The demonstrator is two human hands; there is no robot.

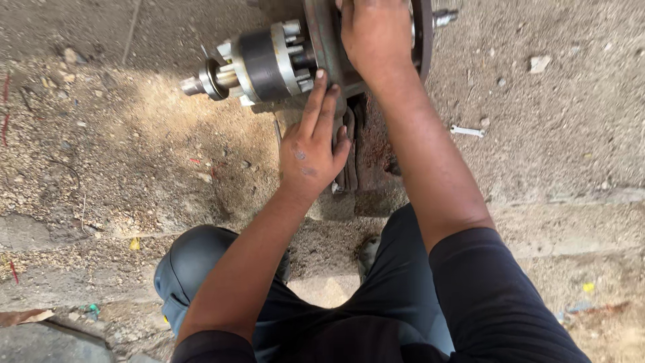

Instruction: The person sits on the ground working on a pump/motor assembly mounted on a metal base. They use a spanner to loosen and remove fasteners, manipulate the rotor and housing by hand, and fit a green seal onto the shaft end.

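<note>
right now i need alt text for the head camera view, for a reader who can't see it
Seen from above, a crouching person's left hand and right hand press on a vehicle wheel hub assembly and its rusty brake disc. Below it is gravelly ground, with a small wrench lying to the right.

On gravelly ground [121,154], the left hand [312,151] lies flat with fingers extended against a rusty brake assembly [366,144] just below a metal wheel hub [265,64], while the right hand [376,33] grips the far disc [423,33]; a small wrench [467,131] lies right.
</note>
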